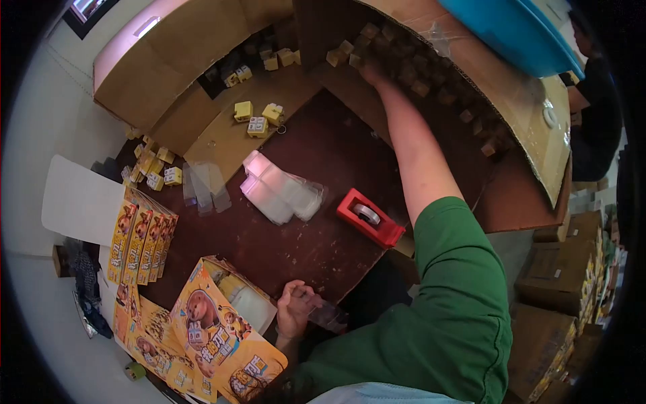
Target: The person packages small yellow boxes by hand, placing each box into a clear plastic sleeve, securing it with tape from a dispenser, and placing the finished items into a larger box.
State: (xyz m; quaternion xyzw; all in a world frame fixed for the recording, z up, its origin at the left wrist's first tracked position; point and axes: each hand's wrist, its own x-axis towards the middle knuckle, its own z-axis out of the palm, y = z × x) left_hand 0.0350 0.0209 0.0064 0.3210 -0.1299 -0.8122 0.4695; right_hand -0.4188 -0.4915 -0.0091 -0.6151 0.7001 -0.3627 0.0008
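At the left, yellow printed boxes [138,246] stand in a row on the dark red table [336,269], beneath an upright white flap [81,198]; near them lie flat printed cartons [151,337]. Just beyond the row, small yellow cubes [153,161] sit in a heap, with a few clear sheets [205,187] to their right. Nearer the person, an open yellow box [215,330] shows a printed lid and white and yellow contents. Right beside it, the left hand [295,310] has its fingers curled on a clear plastic case [328,314], at the near edge of the table. Farther off, three yellow-and-white cubes [257,126] rest on cardboard, and a fanned pile of clear sleeves [279,192] lies at the middle of the table. To its right is a red tape dispenser [370,219]. The right arm, in a green sleeve [461,269], stretches to the far side, where the right hand [370,73] is among small clear-looking blocks [420,87] inside a large cardboard box [518,118]; shadow hides its fingers, so whether they grip one cannot be told. At the far right are a blue tub [515,34], a person in dark clothing [595,128] and stacked cartons [558,269].
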